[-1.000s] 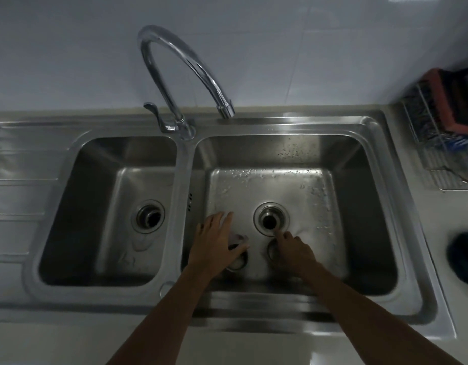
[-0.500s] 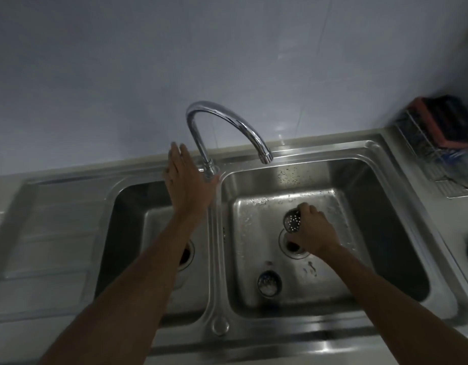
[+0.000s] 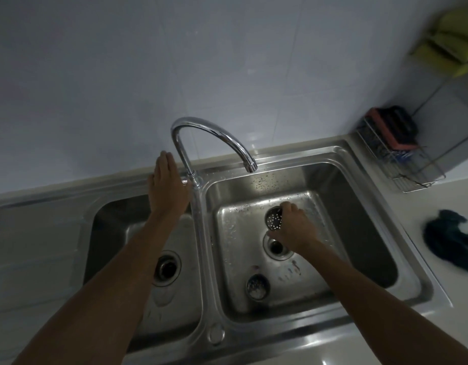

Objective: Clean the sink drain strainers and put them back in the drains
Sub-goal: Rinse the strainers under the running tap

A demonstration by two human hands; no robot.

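Head view: rinse step. R hand (image 3: 293, 227) grips one strainer (image 3: 273, 219) under the faucet (image 3: 209, 130), above the R drain (image 3: 277, 247). L hand (image 3: 167, 185), fingers straight, at the lever (image 3: 185, 182). 2nd strainer (image 3: 257, 287) lies nr the basin's front edge. Next, prob.: water on.

left hand (image 3: 168, 185): bare, left of the tap (image 3: 214, 127) | left forearm (image 3: 116, 272): bare along all its visible length, lean, left of the tap | right hand (image 3: 293, 225): bare, right of the tap | right forearm (image 3: 372, 293): bare to the frame edge, lean, right of the tap
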